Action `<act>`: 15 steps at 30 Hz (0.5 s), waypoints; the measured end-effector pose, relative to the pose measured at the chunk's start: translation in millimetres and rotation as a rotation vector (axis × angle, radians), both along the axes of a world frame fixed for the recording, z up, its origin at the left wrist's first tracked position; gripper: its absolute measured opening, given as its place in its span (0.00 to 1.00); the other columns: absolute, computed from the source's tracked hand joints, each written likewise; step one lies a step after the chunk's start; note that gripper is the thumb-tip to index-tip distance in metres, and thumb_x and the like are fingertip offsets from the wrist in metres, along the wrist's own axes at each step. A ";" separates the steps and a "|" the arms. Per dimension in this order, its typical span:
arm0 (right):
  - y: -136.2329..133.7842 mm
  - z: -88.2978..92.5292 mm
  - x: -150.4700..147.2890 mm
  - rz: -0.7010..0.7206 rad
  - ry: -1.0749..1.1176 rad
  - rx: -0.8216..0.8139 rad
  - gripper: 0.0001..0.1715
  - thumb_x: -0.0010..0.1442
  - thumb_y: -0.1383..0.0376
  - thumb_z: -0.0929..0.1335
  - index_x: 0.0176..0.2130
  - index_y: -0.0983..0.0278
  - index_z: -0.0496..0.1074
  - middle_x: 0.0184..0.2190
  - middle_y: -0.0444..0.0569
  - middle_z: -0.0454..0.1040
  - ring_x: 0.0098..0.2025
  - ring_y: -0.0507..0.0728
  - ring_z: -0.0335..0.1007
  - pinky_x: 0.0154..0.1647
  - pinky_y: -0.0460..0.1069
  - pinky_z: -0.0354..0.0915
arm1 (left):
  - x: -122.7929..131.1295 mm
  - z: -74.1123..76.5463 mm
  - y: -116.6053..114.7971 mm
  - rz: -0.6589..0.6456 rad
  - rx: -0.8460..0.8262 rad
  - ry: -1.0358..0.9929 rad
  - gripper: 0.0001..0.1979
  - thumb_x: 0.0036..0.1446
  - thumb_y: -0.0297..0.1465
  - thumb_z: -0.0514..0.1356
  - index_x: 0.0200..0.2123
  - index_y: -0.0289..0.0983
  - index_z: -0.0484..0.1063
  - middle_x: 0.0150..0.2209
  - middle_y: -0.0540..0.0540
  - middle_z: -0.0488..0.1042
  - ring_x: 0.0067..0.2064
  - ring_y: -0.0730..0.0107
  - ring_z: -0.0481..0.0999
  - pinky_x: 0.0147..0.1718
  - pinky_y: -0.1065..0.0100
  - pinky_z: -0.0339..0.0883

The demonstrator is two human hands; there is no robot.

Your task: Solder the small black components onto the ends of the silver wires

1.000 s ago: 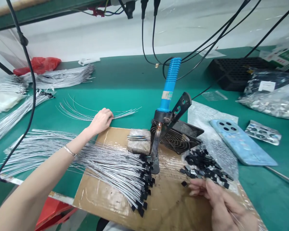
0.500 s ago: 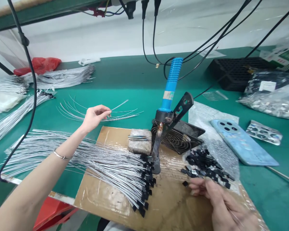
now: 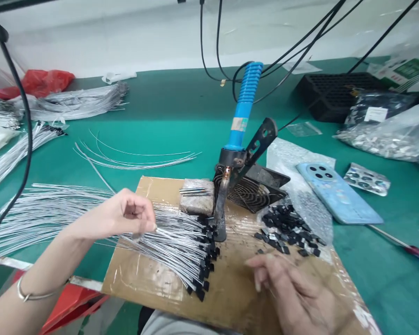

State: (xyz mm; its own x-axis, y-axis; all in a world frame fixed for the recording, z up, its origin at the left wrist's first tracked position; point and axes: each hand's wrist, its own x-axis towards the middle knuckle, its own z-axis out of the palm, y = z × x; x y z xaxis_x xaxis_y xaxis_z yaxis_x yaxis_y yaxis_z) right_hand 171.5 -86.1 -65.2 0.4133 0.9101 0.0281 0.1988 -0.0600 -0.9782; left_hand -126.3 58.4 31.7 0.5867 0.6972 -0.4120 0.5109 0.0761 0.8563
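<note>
My left hand [image 3: 125, 216] is over the bundle of white wires [image 3: 171, 242], its thumb and fingers pinched on a thin white wire that trails back behind it. The bundle's black-tipped ends [image 3: 204, 265] lie on the cardboard [image 3: 237, 288]. My right hand [image 3: 282, 288] hovers over the cardboard with curled fingers, near the pile of small black pieces [image 3: 289, 228]; whatever is between its fingertips is too small to tell. A blue-handled soldering iron [image 3: 246, 102] stands between the hands, tip down, in a metal holder beside a sponge block [image 3: 197, 197].
Loose wires [image 3: 139, 163] lie on the green mat behind my left hand. A black fan [image 3: 251, 190] sits behind the iron. To the right are a blue phone [image 3: 338, 193], a blister pack [image 3: 366, 179], plastic bags [image 3: 387, 135] and a black tray [image 3: 335, 93]. Black cables hang overhead.
My left hand has come back from the loose wires to above the bundle, drawing a wire with it. My right hand has shifted left, away from the black pieces. The view has shifted slightly.
</note>
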 end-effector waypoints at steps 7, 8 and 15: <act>13.4 20.9 -22.3 0.506 -0.092 0.030 0.08 0.60 0.63 0.71 0.28 0.61 0.76 0.24 0.43 0.72 0.25 0.52 0.68 0.25 0.45 0.64 | 13.3 -32.0 -24.4 0.043 -0.106 -0.091 0.11 0.56 0.36 0.67 0.26 0.37 0.76 0.20 0.51 0.69 0.22 0.75 0.61 0.21 0.72 0.54; 14.2 20.2 -22.8 0.505 -0.098 0.028 0.09 0.60 0.64 0.71 0.27 0.61 0.75 0.23 0.42 0.71 0.24 0.52 0.68 0.25 0.44 0.64 | 13.7 -32.8 -25.8 0.041 -0.108 -0.100 0.10 0.56 0.36 0.67 0.27 0.36 0.76 0.21 0.51 0.69 0.23 0.75 0.61 0.21 0.72 0.54; 12.5 16.2 -24.6 0.428 -0.018 0.010 0.14 0.62 0.63 0.71 0.25 0.61 0.73 0.21 0.40 0.67 0.23 0.50 0.63 0.24 0.45 0.60 | 16.5 -26.9 -31.3 -0.008 -0.104 -0.052 0.11 0.59 0.36 0.65 0.29 0.35 0.77 0.22 0.50 0.69 0.24 0.75 0.62 0.23 0.72 0.54</act>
